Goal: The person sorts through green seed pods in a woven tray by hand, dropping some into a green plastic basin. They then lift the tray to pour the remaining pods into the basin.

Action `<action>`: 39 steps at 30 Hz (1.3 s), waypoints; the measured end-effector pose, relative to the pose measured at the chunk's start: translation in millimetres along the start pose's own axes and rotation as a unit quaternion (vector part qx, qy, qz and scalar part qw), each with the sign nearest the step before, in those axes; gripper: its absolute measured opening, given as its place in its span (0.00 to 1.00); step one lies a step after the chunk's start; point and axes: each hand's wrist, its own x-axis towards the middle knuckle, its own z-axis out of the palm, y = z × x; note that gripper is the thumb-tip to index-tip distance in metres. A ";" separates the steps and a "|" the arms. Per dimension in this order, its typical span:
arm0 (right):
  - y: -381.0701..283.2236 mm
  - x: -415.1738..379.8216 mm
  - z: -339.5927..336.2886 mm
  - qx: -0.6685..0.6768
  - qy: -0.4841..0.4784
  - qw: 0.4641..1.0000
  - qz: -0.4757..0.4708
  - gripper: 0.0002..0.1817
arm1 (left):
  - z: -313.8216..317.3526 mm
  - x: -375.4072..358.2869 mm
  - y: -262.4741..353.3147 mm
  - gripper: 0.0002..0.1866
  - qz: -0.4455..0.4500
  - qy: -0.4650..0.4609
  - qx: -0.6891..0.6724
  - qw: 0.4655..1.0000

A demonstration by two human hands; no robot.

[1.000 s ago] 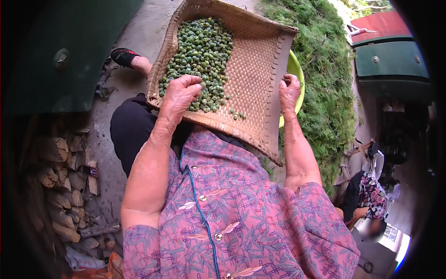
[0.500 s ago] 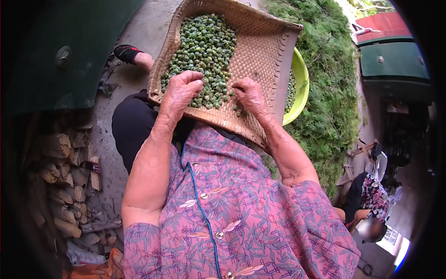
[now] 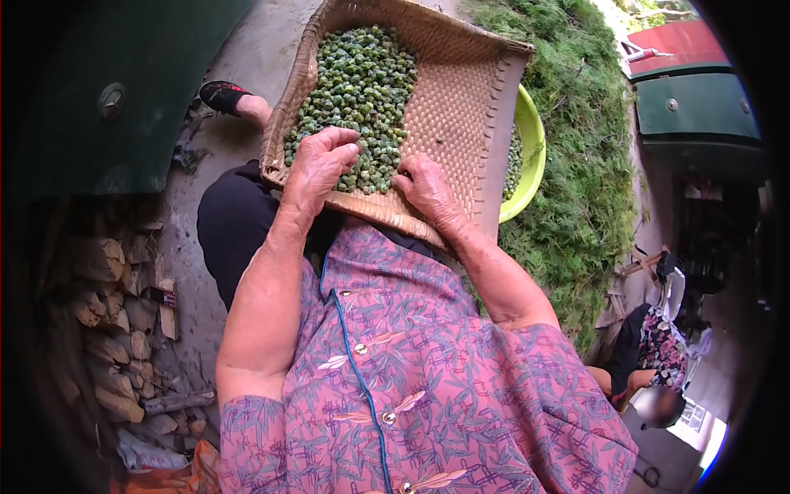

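A woven basket tray (image 3: pixel 457 107) rests on my lap, with a heap of small round green fruits (image 3: pixel 362 78) along its left side. Over the lower left part of the heap is my left hand (image 3: pixel 325 158), its thumb and fingers bent together in a pinch. Whatever lies between those fingertips is too small to make out. My right hand (image 3: pixel 424 185) is at the heap's lower right edge, fingers curled down against the fruits and the weave. Its fingertips are partly hidden.
Right of the tray stands a yellow-green basin (image 3: pixel 533 156) with more green fruits. Green cut foliage (image 3: pixel 576 148) lies beyond it. Stacked firewood (image 3: pixel 107 313) is at the left, and another person (image 3: pixel 658 354) sits at the lower right.
My right hand has moved left and slightly down, to the edge of the heap. A few loose fruits near it no longer show. My left hand has hardly moved.
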 end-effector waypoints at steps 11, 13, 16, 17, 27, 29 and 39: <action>49.7 -10.4 -57.8 0.062 0.264 0.957 0.099 0.08 | -1.7 -1.3 -1.6 0.14 0.010 -0.006 -0.023 1.000; 89.6 -20.3 -77.9 0.007 0.328 0.936 0.129 0.09 | -1.1 -1.0 -0.4 0.14 0.007 -0.004 -0.014 1.000; 127.8 -32.1 -95.4 -0.118 0.356 0.910 0.177 0.10 | -0.3 -0.9 -0.2 0.14 0.010 -0.005 0.000 1.000; 136.4 -32.8 -96.6 -0.131 0.335 0.913 0.194 0.11 | 0.2 -0.8 -0.1 0.14 0.011 -0.006 0.000 1.000; 66.7 37.0 -25.0 -0.054 0.195 0.979 0.020 0.07 | -0.6 0.1 -4.0 0.14 0.024 0.005 -0.005 1.000; 62.6 40.4 -20.1 -0.077 0.175 0.981 0.027 0.07 | -2.0 -0.3 -4.3 0.14 0.017 -0.006 0.008 1.000; 65.0 31.9 -33.8 0.016 0.113 0.990 0.081 0.07 | -2.1 0.3 -3.4 0.15 0.025 -0.015 0.026 0.999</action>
